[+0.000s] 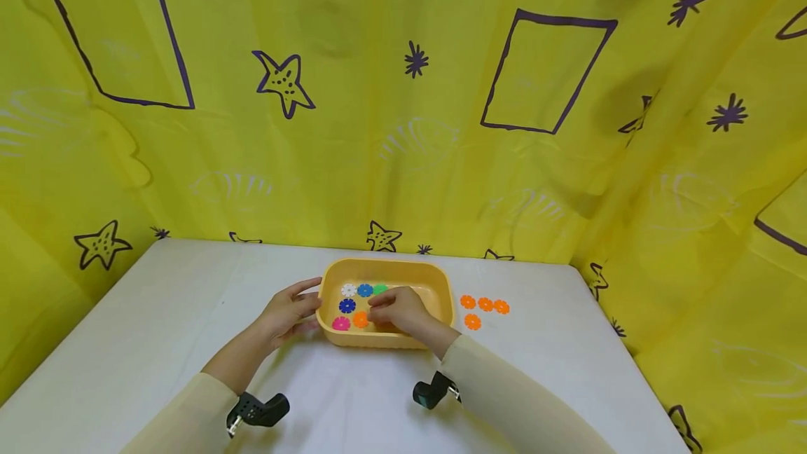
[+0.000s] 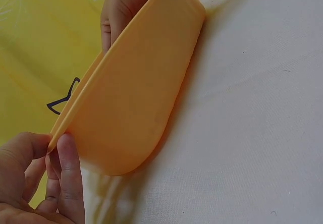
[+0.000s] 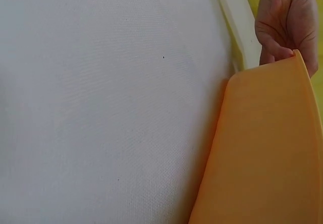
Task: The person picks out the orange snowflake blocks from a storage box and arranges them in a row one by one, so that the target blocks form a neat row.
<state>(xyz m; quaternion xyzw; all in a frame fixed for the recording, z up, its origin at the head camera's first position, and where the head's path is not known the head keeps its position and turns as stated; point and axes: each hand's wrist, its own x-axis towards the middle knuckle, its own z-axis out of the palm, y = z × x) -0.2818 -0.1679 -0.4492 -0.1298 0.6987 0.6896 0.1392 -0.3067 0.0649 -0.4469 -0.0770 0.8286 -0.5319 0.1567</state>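
Observation:
A yellow-orange plastic basin [image 1: 435, 277] stands on the table with several small notched plastic discs inside. Among them are a white disc [image 1: 349, 290], a blue disc [image 1: 365, 290], a dark blue disc [image 1: 347, 305], a pink disc [image 1: 341, 324] and an orange disc [image 1: 360, 319]. A green disc [image 1: 380, 289] is partly covered by my right hand. My left hand [image 1: 288, 314] pinches the basin's left rim between thumb and fingers, as the left wrist view shows. My right hand [image 1: 400, 308] reaches into the basin, fingertips beside the orange disc; whether they hold anything is hidden.
Several orange discs [image 1: 485, 304] lie on the white tabletop [image 1: 542, 370] just right of the basin. A yellow patterned curtain [image 1: 353, 125] hangs behind the table and along its sides.

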